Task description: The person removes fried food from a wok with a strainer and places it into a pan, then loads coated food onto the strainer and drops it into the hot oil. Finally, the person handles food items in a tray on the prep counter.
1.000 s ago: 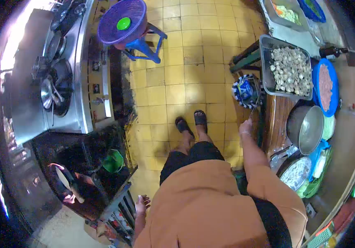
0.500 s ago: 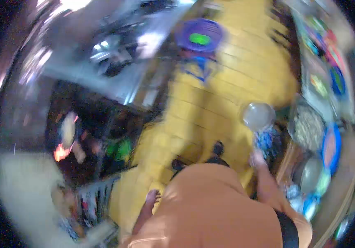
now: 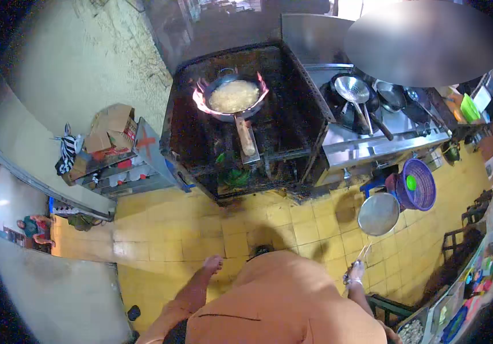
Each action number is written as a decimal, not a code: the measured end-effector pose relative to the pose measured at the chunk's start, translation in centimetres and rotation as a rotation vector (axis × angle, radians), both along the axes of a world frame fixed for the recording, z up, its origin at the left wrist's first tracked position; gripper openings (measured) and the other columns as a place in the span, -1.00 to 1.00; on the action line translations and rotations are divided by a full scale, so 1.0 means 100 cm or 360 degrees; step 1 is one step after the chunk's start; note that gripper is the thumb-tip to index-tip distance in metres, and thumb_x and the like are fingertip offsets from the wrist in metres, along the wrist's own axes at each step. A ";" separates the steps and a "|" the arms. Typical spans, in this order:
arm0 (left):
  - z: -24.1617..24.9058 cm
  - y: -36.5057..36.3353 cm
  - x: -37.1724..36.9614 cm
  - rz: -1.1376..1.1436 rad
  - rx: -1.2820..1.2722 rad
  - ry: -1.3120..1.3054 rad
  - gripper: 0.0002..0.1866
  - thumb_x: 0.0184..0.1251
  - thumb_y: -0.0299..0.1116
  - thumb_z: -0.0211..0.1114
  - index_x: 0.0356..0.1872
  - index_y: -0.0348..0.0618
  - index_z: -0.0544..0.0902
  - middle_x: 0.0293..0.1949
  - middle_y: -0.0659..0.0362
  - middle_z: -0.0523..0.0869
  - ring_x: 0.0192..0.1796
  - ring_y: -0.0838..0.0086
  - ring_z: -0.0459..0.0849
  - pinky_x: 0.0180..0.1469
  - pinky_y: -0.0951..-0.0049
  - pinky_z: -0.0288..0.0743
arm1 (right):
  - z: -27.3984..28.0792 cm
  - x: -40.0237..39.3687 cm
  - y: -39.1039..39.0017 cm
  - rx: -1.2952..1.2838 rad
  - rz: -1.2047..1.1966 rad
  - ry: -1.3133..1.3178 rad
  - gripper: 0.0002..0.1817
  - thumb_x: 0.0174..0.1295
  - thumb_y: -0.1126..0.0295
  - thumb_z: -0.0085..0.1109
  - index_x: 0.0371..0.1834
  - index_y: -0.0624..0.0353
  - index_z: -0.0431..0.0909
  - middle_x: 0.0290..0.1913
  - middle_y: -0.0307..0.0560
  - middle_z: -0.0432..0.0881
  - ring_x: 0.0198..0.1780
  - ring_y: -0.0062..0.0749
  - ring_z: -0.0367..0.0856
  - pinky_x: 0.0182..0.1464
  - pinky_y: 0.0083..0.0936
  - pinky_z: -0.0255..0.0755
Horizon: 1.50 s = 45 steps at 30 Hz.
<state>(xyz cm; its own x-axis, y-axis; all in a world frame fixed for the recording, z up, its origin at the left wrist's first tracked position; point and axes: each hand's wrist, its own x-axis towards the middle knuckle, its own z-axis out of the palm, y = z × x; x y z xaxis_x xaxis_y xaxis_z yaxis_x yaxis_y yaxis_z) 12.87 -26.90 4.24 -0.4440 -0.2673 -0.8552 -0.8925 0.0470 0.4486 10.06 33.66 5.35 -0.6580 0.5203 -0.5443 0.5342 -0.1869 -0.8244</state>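
My right hand (image 3: 355, 273) is closed round the thin wire handle of a round metal strainer (image 3: 378, 214), which hangs above the yellow floor. My left hand (image 3: 213, 264) is held out over the floor with nothing in it, its fingers apart. Ahead, a pan (image 3: 235, 96) with bubbling pale contents sits on the dark stove (image 3: 292, 129), flames rising at both its sides. Its long handle (image 3: 246, 136) points toward me.
At the right, a steel stove (image 3: 367, 150) carries several pans and a ladle (image 3: 352, 90). A purple basket (image 3: 419, 184) with a green item stands below it. Left are a shelf (image 3: 137, 166) with a cardboard box (image 3: 113, 127) and a distant person (image 3: 39, 228). A cluttered table (image 3: 453, 312) stands lower right.
The view has swung left, bringing the flaming pan to the middle and the purple basket to the right. My right hand still carries the strainer; my left hand remains empty.
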 end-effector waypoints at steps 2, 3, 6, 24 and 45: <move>0.008 -0.015 0.021 0.0142 0.0022 -0.0018 -0.82 0.25 -0.24 0.13 -0.23 -0.07 0.56 -0.43 0.22 0.60 -0.49 0.47 0.54 -0.55 0.37 0.38 | 0.029 -0.023 -0.035 0.0059 -0.0018 0.0096 -0.85 0.30 0.24 -0.14 -0.38 0.02 0.27 -0.72 -0.32 0.22 -0.80 -0.58 0.16 -0.82 -0.53 0.11; 0.007 -0.023 0.035 0.0185 0.0039 -0.0006 -0.80 0.25 -0.22 0.12 -0.21 -0.06 0.55 -0.40 0.21 0.61 -0.46 0.45 0.55 -0.52 0.34 0.40 | 0.039 -0.038 -0.049 0.0067 -0.0004 0.0096 -0.85 0.30 0.24 -0.14 -0.38 0.02 0.27 -0.72 -0.32 0.22 -0.80 -0.58 0.16 -0.82 -0.53 0.11; 0.003 -0.035 0.076 0.0276 0.0068 0.0013 -0.75 0.27 -0.17 0.08 -0.15 -0.06 0.53 -0.33 0.18 0.61 -0.36 0.39 0.57 -0.43 0.25 0.43 | 0.057 -0.077 -0.070 0.0147 -0.0038 0.0317 -0.85 0.32 0.23 -0.16 -0.33 0.01 0.23 -0.71 -0.33 0.18 -0.80 -0.60 0.15 -0.81 -0.57 0.08; -0.015 0.099 0.039 0.0800 0.0621 0.0439 -0.67 0.27 0.00 0.04 -0.15 0.02 0.51 -0.30 0.19 0.60 -0.37 0.38 0.57 -0.41 0.25 0.37 | 0.281 -0.384 -0.222 0.0500 0.1612 0.0752 -0.85 0.29 0.35 -0.17 -0.25 0.13 0.41 -0.63 -0.19 0.40 -0.64 -0.45 0.42 -0.63 -0.42 0.32; -0.016 0.146 0.132 0.1426 0.0314 0.0164 -0.45 0.29 0.17 -0.13 -0.05 -0.10 0.48 -0.29 0.12 0.60 -0.35 0.33 0.55 -0.34 0.25 0.39 | 0.275 -0.545 -0.351 0.1766 0.2102 0.0927 -0.80 0.17 0.34 -0.06 -0.26 0.23 0.46 -0.23 0.26 0.55 -0.10 0.16 0.50 -0.08 -0.14 0.37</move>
